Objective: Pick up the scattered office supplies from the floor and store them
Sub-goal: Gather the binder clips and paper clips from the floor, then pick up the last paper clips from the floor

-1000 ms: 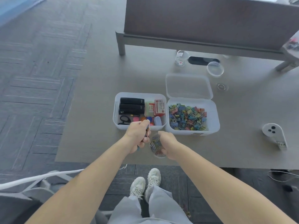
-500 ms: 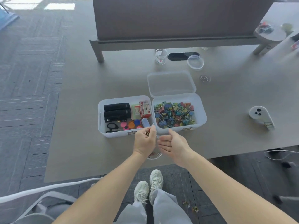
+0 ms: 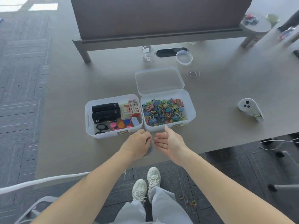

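Note:
My left hand (image 3: pixel 137 143) hovers low over the table's front edge with its fingers curled. It covers a small clear jar of paper clips (image 3: pixel 148 152), of which only a sliver shows; what the fingers hold is hidden. My right hand (image 3: pixel 169 143) is just beside it, palm turned left, fingers apart and empty. Behind the hands stand two white bins: the left bin (image 3: pixel 88 120) holds black staplers, scissors, staple boxes and coloured discs, the right bin (image 3: pixel 192 110) is full of coloured binder clips. A few clips (image 3: pixel 191 202) lie on the floor right of my shoes.
The grey table (image 3: pixel 64 110) also carries the bin's open lid (image 3: pixel 159 81), a clear glass jar (image 3: pixel 148 53), a round clear lid (image 3: pixel 184 57) and a white controller (image 3: pixel 250 109). A white chair frame (image 3: pixel 40 180) stands at my left; cables (image 3: pixel 283 143) lie at right.
My right hand let go of the clip jar and opened. My left hand moved over the jar. The view shifted so the bins sit further right.

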